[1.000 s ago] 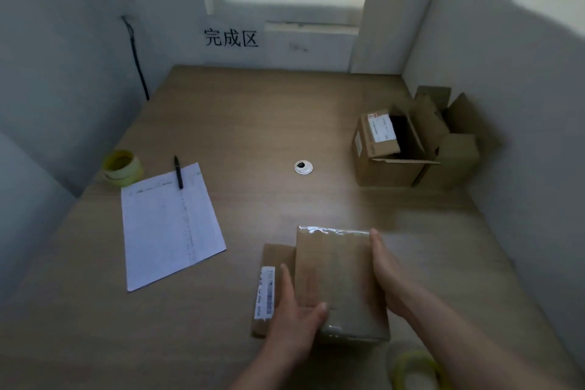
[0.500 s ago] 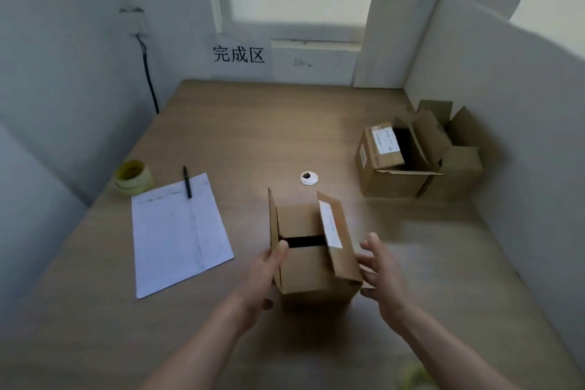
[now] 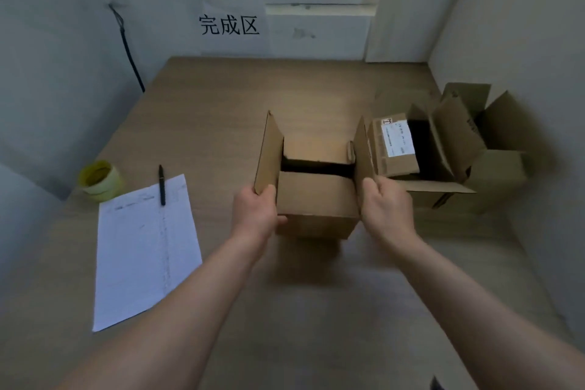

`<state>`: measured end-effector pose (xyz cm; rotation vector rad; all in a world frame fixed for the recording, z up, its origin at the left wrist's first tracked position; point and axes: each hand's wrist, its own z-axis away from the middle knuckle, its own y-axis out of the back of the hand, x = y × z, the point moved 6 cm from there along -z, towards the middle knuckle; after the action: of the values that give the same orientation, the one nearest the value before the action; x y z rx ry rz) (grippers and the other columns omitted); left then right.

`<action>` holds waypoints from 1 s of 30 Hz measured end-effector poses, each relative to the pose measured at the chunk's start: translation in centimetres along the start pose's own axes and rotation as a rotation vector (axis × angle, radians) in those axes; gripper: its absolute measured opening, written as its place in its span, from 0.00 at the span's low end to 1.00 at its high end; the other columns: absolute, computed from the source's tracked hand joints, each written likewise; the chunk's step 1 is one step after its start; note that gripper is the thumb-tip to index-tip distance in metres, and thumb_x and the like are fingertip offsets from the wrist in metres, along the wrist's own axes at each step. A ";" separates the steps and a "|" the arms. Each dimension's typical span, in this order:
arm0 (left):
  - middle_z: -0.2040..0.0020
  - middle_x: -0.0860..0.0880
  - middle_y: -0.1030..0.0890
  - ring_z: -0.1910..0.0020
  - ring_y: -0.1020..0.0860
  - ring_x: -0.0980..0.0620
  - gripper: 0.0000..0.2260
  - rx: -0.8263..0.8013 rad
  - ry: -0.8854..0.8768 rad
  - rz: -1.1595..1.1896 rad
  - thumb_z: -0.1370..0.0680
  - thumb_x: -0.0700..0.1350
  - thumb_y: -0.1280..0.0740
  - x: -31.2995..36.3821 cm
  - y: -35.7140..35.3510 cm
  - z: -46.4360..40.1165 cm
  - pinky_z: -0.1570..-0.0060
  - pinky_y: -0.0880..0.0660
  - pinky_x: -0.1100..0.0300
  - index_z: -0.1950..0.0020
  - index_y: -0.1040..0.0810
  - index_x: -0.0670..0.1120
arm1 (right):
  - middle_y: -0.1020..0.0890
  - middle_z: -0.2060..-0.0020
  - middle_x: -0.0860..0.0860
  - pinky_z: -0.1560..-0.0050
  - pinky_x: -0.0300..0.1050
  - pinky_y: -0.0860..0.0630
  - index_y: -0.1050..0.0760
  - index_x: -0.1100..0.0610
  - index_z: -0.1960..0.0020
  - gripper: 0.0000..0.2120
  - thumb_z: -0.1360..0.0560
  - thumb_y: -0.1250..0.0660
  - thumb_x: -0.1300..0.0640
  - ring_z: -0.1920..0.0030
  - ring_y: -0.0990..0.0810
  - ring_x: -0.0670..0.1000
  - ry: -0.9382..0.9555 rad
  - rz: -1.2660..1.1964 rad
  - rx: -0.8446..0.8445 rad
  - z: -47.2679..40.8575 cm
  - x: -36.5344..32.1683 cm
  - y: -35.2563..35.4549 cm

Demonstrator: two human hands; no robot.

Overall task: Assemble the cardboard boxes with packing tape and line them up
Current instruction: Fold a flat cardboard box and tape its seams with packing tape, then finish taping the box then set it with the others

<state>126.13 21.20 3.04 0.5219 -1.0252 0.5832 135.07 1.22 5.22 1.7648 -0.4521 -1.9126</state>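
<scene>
A small cardboard box (image 3: 311,196) stands upright at the table's middle, its two inner top flaps folded in with a dark gap between them. Both outer side flaps stand up. My left hand (image 3: 256,210) grips the near corner of the left flap. My right hand (image 3: 384,204) grips the near edge of the right flap. A second, larger cardboard box (image 3: 456,149) sits open at the right with its flaps spread. A yellow-cored roll of packing tape (image 3: 99,180) lies at the table's left edge.
A printed paper sheet (image 3: 144,247) lies left of the box with a black pen (image 3: 161,180) at its top. Grey partition walls close in the wooden table (image 3: 316,294) on the left, back and right. A sign with black characters (image 3: 229,25) hangs on the back wall.
The box was lying flat under both hands, then was turned upright and moved farther from me. Both hands went from its sides to gripping the raised outer flaps.
</scene>
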 end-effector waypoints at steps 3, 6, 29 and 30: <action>0.32 0.44 0.29 0.52 0.22 0.49 0.21 -0.024 0.061 -0.060 0.17 0.46 0.39 1.5 -3.9 -4.1 0.42 0.22 0.47 0.25 0.37 0.42 | 0.22 0.49 0.53 0.48 0.49 0.27 0.23 0.59 0.42 0.11 0.18 0.43 0.58 0.45 0.25 0.55 -0.066 0.015 -0.011 -5.1 -0.4 -0.3; 0.29 0.42 0.32 0.37 0.26 0.41 0.21 -0.078 0.136 -0.002 0.16 0.46 0.42 1.6 -7.3 -6.6 0.36 0.26 0.46 0.24 0.39 0.43 | 0.31 0.27 0.57 0.31 0.52 0.33 0.33 0.58 0.26 0.20 0.18 0.45 0.61 0.26 0.36 0.59 -0.177 0.020 -0.072 -7.8 0.7 -1.1; 0.25 0.50 0.32 0.26 0.36 0.52 0.21 0.107 -0.439 -0.907 0.18 0.51 0.40 -3.2 12.5 7.9 0.32 0.38 0.59 0.26 0.31 0.46 | 0.26 0.30 0.51 0.30 0.44 0.36 0.30 0.56 0.27 0.22 0.21 0.35 0.56 0.29 0.29 0.50 0.526 0.158 -0.354 12.3 -6.4 -10.1; 0.26 0.49 0.31 0.27 0.35 0.51 0.21 0.143 -0.446 -0.927 0.18 0.51 0.40 -3.9 15.0 9.7 0.32 0.36 0.57 0.27 0.31 0.45 | 0.26 0.30 0.51 0.31 0.42 0.37 0.30 0.55 0.27 0.22 0.20 0.35 0.55 0.29 0.29 0.50 0.550 0.192 -0.384 14.7 -7.1 -11.3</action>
<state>108.50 25.13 5.57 1.1949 -1.0237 -0.3063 119.30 13.23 6.45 1.8055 -0.0446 -1.2106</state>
